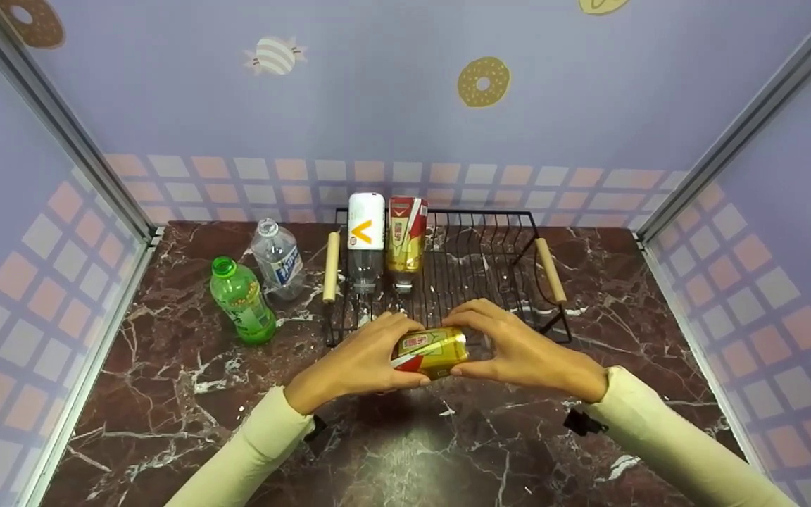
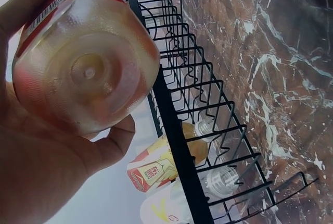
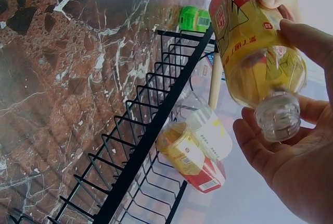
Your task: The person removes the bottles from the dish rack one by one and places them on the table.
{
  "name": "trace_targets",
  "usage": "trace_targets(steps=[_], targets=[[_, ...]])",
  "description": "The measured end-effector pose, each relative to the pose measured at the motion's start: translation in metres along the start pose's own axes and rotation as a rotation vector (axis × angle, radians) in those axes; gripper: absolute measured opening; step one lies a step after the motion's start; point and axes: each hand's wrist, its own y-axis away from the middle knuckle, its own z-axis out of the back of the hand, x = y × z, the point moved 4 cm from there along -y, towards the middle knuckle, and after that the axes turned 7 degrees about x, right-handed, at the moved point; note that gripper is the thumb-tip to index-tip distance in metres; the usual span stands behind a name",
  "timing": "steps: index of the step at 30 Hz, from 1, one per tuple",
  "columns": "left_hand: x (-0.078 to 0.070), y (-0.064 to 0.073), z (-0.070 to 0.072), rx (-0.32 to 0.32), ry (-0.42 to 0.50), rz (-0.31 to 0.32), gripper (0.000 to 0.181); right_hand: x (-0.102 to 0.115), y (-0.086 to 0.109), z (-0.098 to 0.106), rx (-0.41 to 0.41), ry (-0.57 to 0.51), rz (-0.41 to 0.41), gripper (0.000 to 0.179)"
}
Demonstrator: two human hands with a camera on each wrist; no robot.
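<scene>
Both hands hold a capless plastic bottle point(image 1: 432, 351) with a yellow and red label, lying sideways in front of the rack. My left hand point(image 1: 367, 355) grips its base end, whose ribbed round bottom point(image 2: 88, 73) faces the left wrist camera. Around the shoulder and clear neck point(image 3: 278, 117), my right hand point(image 1: 518, 348) curls its thumb and fingers. A black wire rack point(image 1: 476, 282) with wooden handles stands behind. Inside its left part, a similar yellow-red bottle point(image 1: 407, 236) and a white-labelled bottle point(image 1: 366, 225) stand upside down, necks low.
Left of the rack stand a green bottle point(image 1: 243, 303) and a clear bottle point(image 1: 279, 260) with a blue-white label, both upright and capless. The dark marbled tabletop point(image 1: 187, 436) is bounded by patterned walls at the back and both sides. A wooden handle point(image 1: 551, 271) marks the rack's right end.
</scene>
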Motion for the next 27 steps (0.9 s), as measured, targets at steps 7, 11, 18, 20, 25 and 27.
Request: trace_targets(steps=[7, 11, 18, 20, 25, 27], targets=[[0.007, 0.009, 0.001, -0.011, 0.014, 0.016, 0.070, -0.003, 0.003, 0.002, 0.009, -0.057, -0.027, 0.078], [0.009, 0.014, 0.003, -0.020, 0.026, 0.028, 0.070, -0.004, 0.003, 0.002, 0.005, -0.062, -0.026, 0.081], [0.012, 0.023, 0.005, -0.046, 0.043, 0.031, 0.072, -0.005, 0.004, 0.002, 0.003, -0.058, -0.022, 0.081], [0.013, 0.027, 0.007, -0.060, 0.056, 0.036, 0.072, -0.005, 0.004, 0.002, 0.006, -0.057, -0.025, 0.081], [0.017, 0.038, 0.011, -0.104, 0.111, 0.050, 0.070, -0.006, 0.005, 0.002, 0.007, -0.043, -0.038, 0.081], [0.019, 0.043, 0.012, -0.117, 0.129, 0.059, 0.071, -0.008, 0.005, 0.001, 0.007, -0.039, -0.038, 0.081]])
